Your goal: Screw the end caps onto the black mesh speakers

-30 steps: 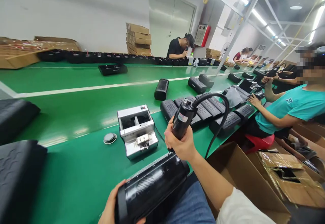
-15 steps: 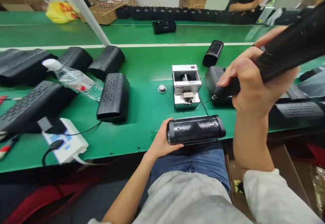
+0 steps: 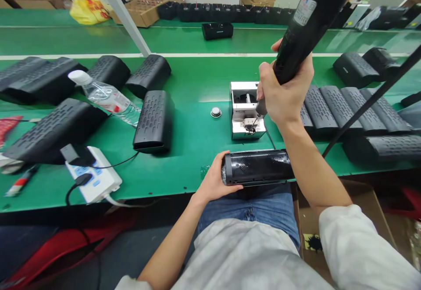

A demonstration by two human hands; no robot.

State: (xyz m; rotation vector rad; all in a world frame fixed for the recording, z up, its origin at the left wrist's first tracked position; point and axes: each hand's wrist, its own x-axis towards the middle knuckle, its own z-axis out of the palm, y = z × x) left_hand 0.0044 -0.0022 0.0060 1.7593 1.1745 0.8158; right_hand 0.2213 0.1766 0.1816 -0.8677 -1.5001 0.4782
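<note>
My left hand [image 3: 219, 180] is closed around the left end of a black speaker [image 3: 259, 167], which lies sideways at the bench's front edge with its mesh face up. My right hand [image 3: 287, 88] grips a black electric screwdriver [image 3: 304, 26], tilted with its bit pointing down and left. The bit's tip meets the front of a small silver screw feeder [image 3: 239, 116]; whether a screw is on it is too small to tell. A small round metal piece [image 3: 215, 112] sits left of the feeder.
Several black speaker shells [image 3: 154, 121] stand at left, beside a plastic bottle [image 3: 108, 99] and a white power strip [image 3: 94, 173]. More shells [image 3: 342, 105] line up at right, crossed by a dark cord [image 3: 371, 103]. A grey post [image 3: 121, 13] rises at back left.
My right hand has swung left and inward with the screwdriver, bringing its bit to the screw feeder. My left hand still holds the speaker in nearly the same place. The view has shifted slightly.
</note>
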